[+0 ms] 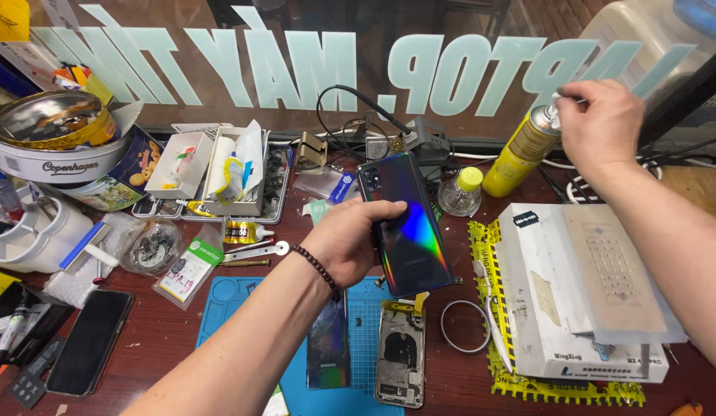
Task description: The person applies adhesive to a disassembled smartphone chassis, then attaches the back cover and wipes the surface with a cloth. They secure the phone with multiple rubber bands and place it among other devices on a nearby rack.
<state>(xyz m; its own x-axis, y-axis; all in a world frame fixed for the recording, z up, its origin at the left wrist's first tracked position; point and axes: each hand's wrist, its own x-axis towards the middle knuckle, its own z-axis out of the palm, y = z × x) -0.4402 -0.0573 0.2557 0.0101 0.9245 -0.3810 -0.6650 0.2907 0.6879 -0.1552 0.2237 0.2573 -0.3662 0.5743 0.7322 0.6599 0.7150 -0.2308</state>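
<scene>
Left hand grips an iridescent black phone, glossy back up, above the blue repair mat on the cluttered surface. Right hand pinches the yellow spray can top, steadying it upright.

L hand grip closed; R hand raised, pinching.
</scene>
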